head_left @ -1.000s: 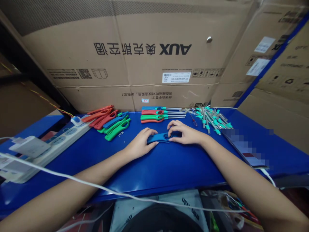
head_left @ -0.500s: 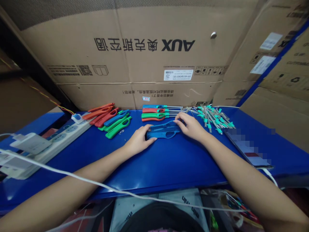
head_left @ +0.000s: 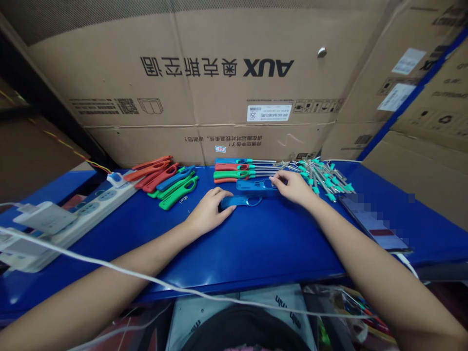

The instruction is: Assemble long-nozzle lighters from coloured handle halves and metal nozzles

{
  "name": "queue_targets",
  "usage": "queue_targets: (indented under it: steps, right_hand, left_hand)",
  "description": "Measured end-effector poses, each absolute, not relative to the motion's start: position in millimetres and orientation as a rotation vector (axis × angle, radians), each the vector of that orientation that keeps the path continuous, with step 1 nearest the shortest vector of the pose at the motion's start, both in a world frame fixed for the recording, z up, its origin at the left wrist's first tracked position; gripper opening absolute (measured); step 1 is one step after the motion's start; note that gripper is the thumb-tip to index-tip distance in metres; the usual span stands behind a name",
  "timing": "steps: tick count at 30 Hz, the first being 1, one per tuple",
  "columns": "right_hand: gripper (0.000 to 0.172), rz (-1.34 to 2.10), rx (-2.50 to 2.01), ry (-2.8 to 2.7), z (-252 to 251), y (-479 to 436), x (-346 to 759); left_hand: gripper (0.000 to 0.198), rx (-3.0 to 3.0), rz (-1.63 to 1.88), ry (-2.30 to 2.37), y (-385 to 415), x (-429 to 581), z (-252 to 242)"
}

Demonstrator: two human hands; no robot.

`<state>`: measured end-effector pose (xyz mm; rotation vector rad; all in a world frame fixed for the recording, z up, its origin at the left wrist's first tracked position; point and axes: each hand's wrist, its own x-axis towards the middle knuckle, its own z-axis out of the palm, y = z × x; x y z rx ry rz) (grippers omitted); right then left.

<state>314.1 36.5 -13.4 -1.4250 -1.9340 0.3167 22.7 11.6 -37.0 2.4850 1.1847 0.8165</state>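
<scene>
A person's left hand [head_left: 207, 210] grips the left end of a near blue handle shell [head_left: 240, 201] over a blue tabletop [head_left: 226, 253], thumb and fingers set narrowly around it, while the right hand [head_left: 295, 187] pinches the right end of a far blue handle shell [head_left: 252, 185] between thumb and fingertips. The two shells, each shaped like the grip of a utility lighter, lie roughly parallel and just apart at the center of the work area, the far one set slightly to the right; whether either rests fully on the surface cannot be told. Just behind them, a row of utility lighters [head_left: 231, 167] in blue, red, green and orange shows metal rods extending to the right, the orange one partly hidden by the far shell. A loose pile of handles [head_left: 168, 177] in orange, red, blue and green lies beyond the left hand, near a white power strip [head_left: 89, 210] with a charger [head_left: 46, 218] plugged in. Beyond the right hand, metal tubes [head_left: 323, 179] with teal fittings are heaped near a smartphone [head_left: 373, 222], its screen partly pixelated. A white cable [head_left: 190, 295] crosses the foreground over the left forearm. Cardboard [head_left: 215, 97] printed with upside-down "AUX" lettering stands behind the tabletop, bearing a white label [head_left: 269, 113].
</scene>
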Motion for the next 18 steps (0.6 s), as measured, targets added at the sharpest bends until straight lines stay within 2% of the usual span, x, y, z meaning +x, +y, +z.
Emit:
queue_targets:
  steps: [9, 18]
  right_hand:
    - [0.039, 0.764, -1.315, -2.211, -12.4, 28.8, 310.2]
    - [0.033, 0.642, -1.191, -2.378, -19.3, 25.8, 305.8]
  left_hand:
    - [0.031, 2.391, 0.864, 1.259, 15.0, 20.3, -41.3]
    - [0.026, 2.484, 0.962, 1.189, 6.1, 23.2, -33.0]
